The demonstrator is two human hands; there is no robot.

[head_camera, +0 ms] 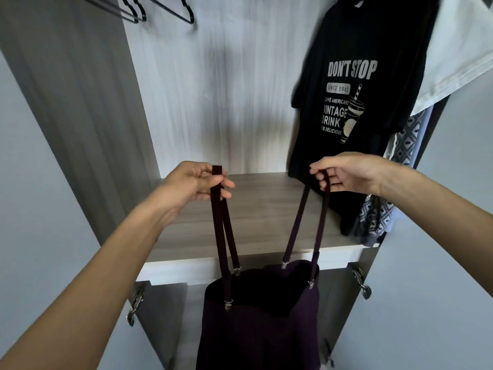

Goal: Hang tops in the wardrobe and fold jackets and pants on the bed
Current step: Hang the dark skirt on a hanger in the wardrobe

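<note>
Holding a dark purple garment (261, 319) before the wardrobe shelf (253, 209): I read the left hand (196, 182) as pinching the looped left strap (220, 222) between thumb and fingers, and the right hand (344, 173) as pinching the right strap (297, 222) likewise. The garment hangs below shelf level, its lower part cut off by the frame edge. A black printed T-shirt (357, 102) hangs at right (its hanger is out of view); empty hangers (189, 18) are cropped at top.

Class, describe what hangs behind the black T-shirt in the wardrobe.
A blue-and-white patterned garment shows past the T-shirt along its right edge, down to its hem. The T-shirt covers the rest of it, so its type and hanger cannot be seen.
</note>
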